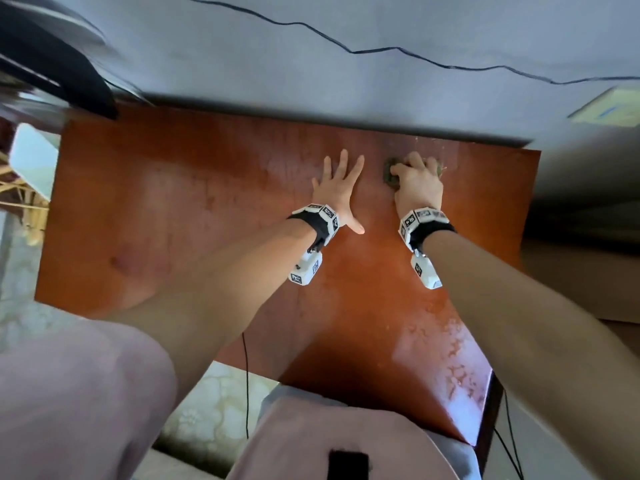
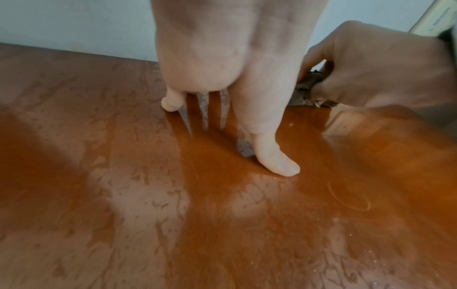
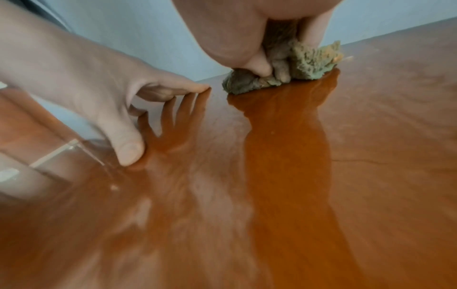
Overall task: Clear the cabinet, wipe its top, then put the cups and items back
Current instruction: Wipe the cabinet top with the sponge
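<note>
While wiping near the back edge: right hand bunched round damp cloth, left hand spread flat on cabinet top, probably bracing.

Pale room corner, softly lit

A grey-blue wall carries a thin black cable at 12 o'clock; patterned pale floor lies at 6 o'clock.

The glossy reddish-brown wooden cabinet top stands against a pale blue wall, its surface streaked with damp patches. Directly on it, near the back edge, lies a crumpled grey-green rag, with a right hand gripping it. Just beside, a left hand rests flat, fingers spread.
</note>
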{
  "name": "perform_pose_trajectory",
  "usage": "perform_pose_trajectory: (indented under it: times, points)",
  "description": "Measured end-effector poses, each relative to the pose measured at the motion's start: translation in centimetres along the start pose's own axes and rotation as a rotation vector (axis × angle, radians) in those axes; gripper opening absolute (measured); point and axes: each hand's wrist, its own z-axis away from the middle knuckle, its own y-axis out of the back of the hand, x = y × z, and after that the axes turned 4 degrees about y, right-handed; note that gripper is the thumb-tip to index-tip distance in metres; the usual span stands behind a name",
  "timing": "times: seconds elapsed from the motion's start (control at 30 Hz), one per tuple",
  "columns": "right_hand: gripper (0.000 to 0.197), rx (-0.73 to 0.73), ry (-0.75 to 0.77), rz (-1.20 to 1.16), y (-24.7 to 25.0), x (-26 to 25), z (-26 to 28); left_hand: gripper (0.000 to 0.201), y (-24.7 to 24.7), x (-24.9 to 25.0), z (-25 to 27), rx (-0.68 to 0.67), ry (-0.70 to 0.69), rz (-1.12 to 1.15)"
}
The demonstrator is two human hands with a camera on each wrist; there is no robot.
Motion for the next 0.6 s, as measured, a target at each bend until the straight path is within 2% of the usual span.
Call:
perform_pose_trajectory:
  times: [0.2,0.33,0.47,0.6]
  points:
    - [0.048,-0.007,-0.026,0.006,-1.8,1.1,9.0,0.163,0.1,-0.2,0.2,-0.016,0.002,0.033]
    - [0.051,-0.089,-0.086,-0.002,-2.4,2.0,13.9,0.163,0.6,0.1,0.7,-0.046,0.005,0.015]
    - [0.047,-0.126,-0.082,0.037,-1.5,2.7,14.3,0.165,1.3,0.7,0.7,-0.060,0.004,-0.039]
    - [0.048,0.014,-0.147,0.000,-0.6,3.3,11.4,0.169,1.6,0.5,-0.1,-0.044,0.000,-0.030]
